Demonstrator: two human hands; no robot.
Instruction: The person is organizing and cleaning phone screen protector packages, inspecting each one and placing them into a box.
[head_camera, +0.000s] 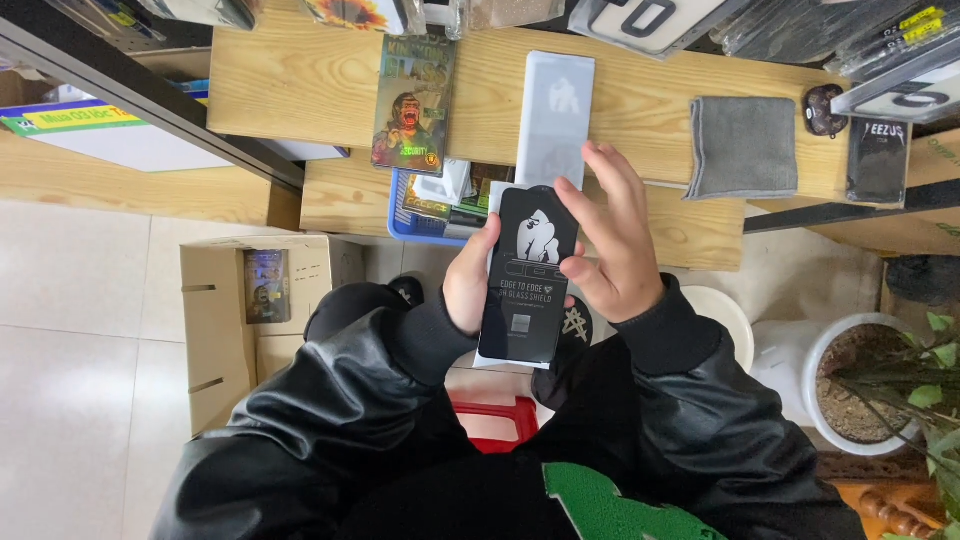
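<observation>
Both hands hold one black sleeve (528, 275) upright, long axis pointing away; left hand (470, 280) grips its edge, right hand (615, 245) spreads open-fingered alongside.

Bare wood at 12 btw white sleeve (555, 115) & grey cloth (742, 147) (tight gap); blue basket (402, 215) blocks 10, plant pot (860, 385) at 4.
</observation>
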